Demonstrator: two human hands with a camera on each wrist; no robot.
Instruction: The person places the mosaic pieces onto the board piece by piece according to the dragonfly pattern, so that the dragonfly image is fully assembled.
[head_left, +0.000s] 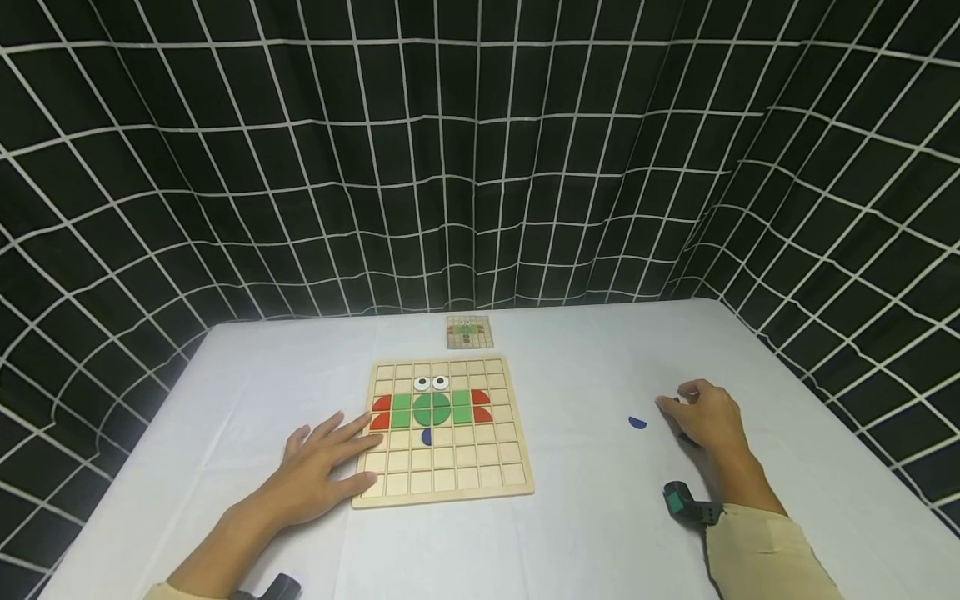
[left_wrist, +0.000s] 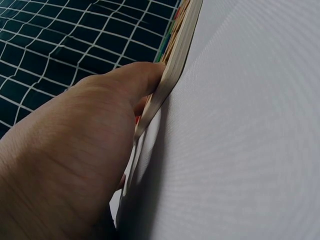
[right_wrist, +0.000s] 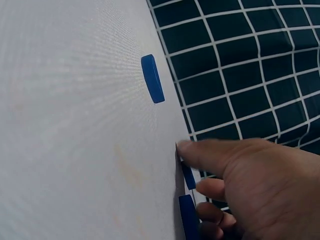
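My left hand point(head_left: 311, 475) rests spread at the left edge of a wooden grid board point(head_left: 480, 479), fingertips on it and thumb at its rim. On the board lie red quarter-round pieces point(head_left: 381, 420), green pieces point(head_left: 401, 408), two eye pieces point(head_left: 422, 383) and a blue half-round piece point(head_left: 427, 436). Off to the right, my right hand point(head_left: 708, 421) is low over the table, fingers bent. In the right wrist view, two blue pieces point(right_wrist: 189, 217) lie by its thumb and fingers; whether it touches them is unclear. Another blue half-round piece point(head_left: 637, 422) lies left of that hand.
Behind the board lies a small pattern card point(head_left: 470, 332) with a similar figure. A white cloth point(head_left: 585, 517) covers the table. Dark curtains with a white grid point(head_left: 480, 150) stand around the back and sides.
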